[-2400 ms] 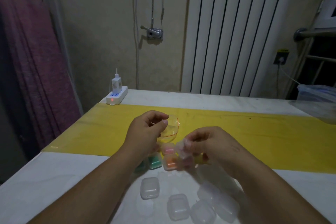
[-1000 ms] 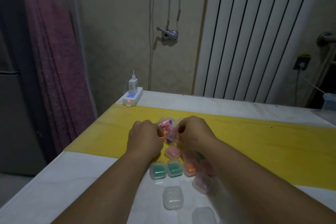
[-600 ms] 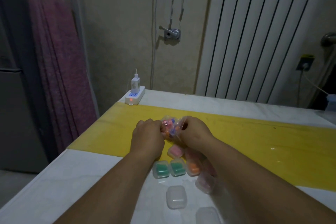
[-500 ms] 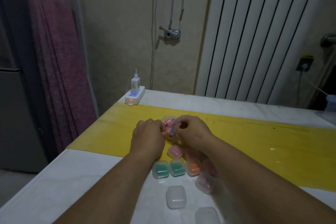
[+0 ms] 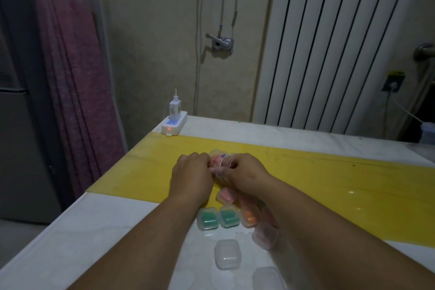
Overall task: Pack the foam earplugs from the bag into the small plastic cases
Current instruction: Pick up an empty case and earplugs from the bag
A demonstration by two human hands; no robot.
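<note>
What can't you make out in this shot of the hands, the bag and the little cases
Head view only:
- Bag: mostly hidden between the left hand and right hand; its opening and earplug count are unclear.
- Cases under the right forearm, beside the orange case: contents covered.
- Bottom case: cut by the frame edge.
- Clear case: too dim to tell if empty.

Home room: radiator [image 5: 329, 42], curtain [image 5: 70, 66], power strip [image 5: 174, 125].

I count two green-filled cases [image 5: 207, 218] [image 5: 229, 216], one pink case [image 5: 226, 195], one orange case [image 5: 250, 216], two empty cases [image 5: 227, 253] [image 5: 268, 278] (others hidden under the arm), one bag [image 5: 220, 162]
</note>
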